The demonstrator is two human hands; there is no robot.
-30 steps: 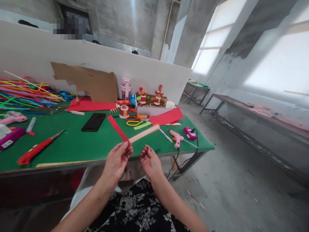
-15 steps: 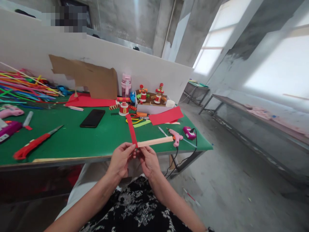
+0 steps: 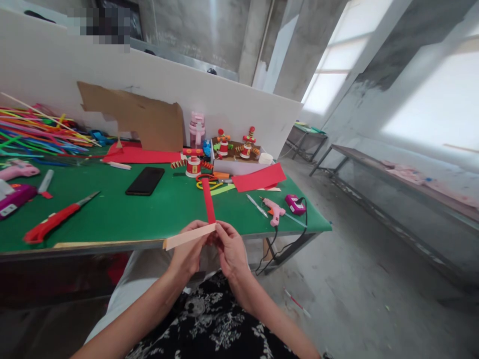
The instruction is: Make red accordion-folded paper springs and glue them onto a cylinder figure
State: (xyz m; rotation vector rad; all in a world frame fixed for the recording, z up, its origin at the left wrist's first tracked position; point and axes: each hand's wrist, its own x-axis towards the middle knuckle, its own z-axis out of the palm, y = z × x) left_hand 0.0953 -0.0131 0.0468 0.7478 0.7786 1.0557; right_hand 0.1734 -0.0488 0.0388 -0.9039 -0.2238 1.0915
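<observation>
Peach strip swung leftward; right hand grip pinching end; left hand grip unclear.

Both hands pinch close together, forearms angled inward.

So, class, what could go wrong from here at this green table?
The right hand pinches the corner where the red strip and peach strip meet; a loose hold might let them skew.

The pink glue gun lies with its cord hanging past the edge of the table; a leg could snag it.
</observation>
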